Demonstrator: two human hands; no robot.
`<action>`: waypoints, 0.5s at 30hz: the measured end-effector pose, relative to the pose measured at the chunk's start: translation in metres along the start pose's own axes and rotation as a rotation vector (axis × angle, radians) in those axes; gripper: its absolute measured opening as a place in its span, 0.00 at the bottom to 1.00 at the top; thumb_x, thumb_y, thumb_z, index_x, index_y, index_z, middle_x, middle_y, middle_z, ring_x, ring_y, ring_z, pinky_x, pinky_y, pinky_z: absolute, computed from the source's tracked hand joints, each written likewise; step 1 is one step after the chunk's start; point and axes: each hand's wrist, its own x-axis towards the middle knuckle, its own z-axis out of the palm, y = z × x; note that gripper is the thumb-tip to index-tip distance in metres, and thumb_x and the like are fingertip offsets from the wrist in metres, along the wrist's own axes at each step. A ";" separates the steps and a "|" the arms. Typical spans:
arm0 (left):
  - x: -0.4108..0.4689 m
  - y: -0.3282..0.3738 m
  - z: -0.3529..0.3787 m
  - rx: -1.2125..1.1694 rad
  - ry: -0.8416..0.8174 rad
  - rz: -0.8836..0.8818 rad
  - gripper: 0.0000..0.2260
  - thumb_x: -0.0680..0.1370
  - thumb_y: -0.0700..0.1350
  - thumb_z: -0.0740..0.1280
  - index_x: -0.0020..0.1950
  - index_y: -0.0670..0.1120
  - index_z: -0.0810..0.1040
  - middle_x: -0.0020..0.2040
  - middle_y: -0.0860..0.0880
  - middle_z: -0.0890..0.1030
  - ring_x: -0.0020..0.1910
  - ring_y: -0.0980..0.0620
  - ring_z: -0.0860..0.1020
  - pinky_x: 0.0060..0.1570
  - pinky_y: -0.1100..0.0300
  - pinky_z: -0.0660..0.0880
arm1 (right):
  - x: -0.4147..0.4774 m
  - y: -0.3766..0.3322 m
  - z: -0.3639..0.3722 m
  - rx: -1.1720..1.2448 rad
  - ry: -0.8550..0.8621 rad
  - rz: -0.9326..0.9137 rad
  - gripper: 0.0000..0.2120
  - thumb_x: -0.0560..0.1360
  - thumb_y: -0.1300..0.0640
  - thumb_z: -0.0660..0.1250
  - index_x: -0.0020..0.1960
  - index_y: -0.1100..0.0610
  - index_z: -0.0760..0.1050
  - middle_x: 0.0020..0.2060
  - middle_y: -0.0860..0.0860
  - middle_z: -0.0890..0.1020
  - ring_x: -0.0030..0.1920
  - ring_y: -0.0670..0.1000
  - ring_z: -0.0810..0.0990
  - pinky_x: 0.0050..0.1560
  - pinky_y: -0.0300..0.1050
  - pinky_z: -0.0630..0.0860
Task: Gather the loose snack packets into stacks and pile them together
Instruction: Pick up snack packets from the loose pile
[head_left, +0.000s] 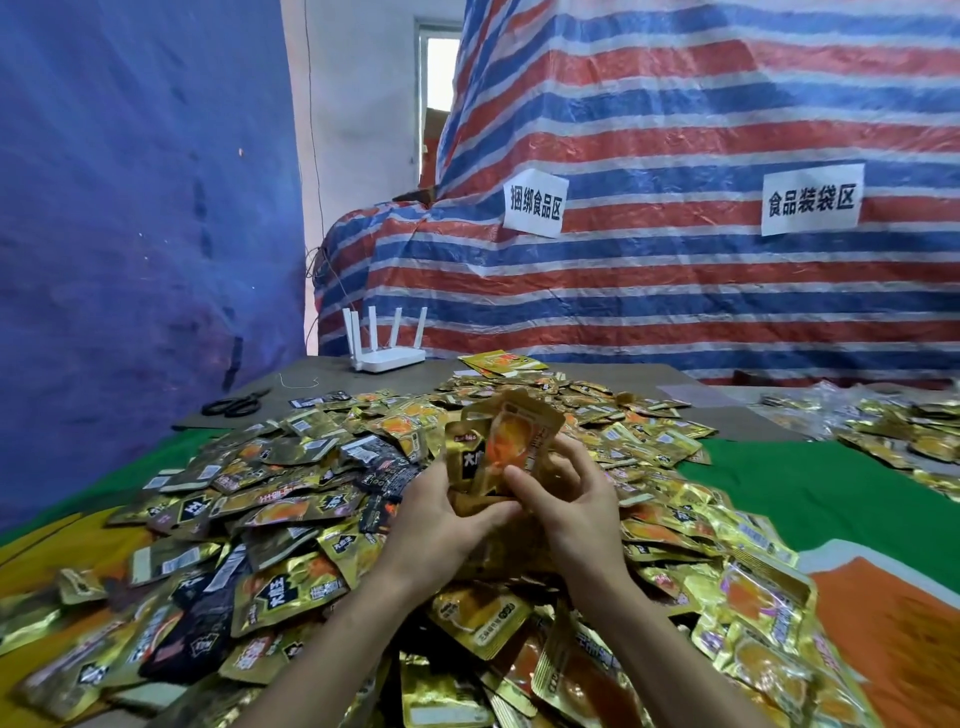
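A wide heap of loose gold and black snack packets (291, 499) covers the table in front of me. Both hands hold a small upright stack of gold packets (506, 441) above the middle of the heap. My left hand (441, 525) grips the stack from the left and below, thumb against its lower edge. My right hand (576, 499) grips it from the right, thumb pressed on the front packet. More packets (763, 623) lie at the near right.
A white router (387, 353) with several antennas stands at the table's far edge, black scissors (236, 402) to its left. A second spread of packets (898, 426) lies far right. Green cloth (810, 483) shows on the right. Striped tarp (675, 286) rises behind.
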 end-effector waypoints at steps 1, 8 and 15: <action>0.002 -0.001 0.000 -0.026 0.016 -0.011 0.13 0.71 0.45 0.79 0.52 0.52 0.80 0.46 0.53 0.86 0.45 0.52 0.86 0.41 0.55 0.83 | -0.001 0.000 0.002 0.018 -0.005 0.014 0.21 0.69 0.56 0.79 0.61 0.51 0.79 0.49 0.51 0.86 0.50 0.50 0.86 0.45 0.49 0.84; 0.007 -0.001 0.003 -0.328 0.368 -0.127 0.23 0.65 0.57 0.78 0.54 0.47 0.80 0.48 0.48 0.87 0.48 0.46 0.85 0.48 0.43 0.83 | -0.002 0.001 0.008 0.065 0.030 0.024 0.08 0.81 0.59 0.67 0.48 0.50 0.84 0.43 0.52 0.87 0.45 0.53 0.87 0.38 0.43 0.83; 0.007 -0.002 0.008 -0.520 0.621 -0.291 0.24 0.66 0.65 0.76 0.51 0.51 0.73 0.59 0.47 0.80 0.64 0.41 0.75 0.69 0.35 0.66 | -0.002 0.008 0.010 -0.453 0.241 -0.125 0.19 0.79 0.42 0.65 0.65 0.49 0.71 0.63 0.49 0.67 0.66 0.50 0.68 0.66 0.53 0.74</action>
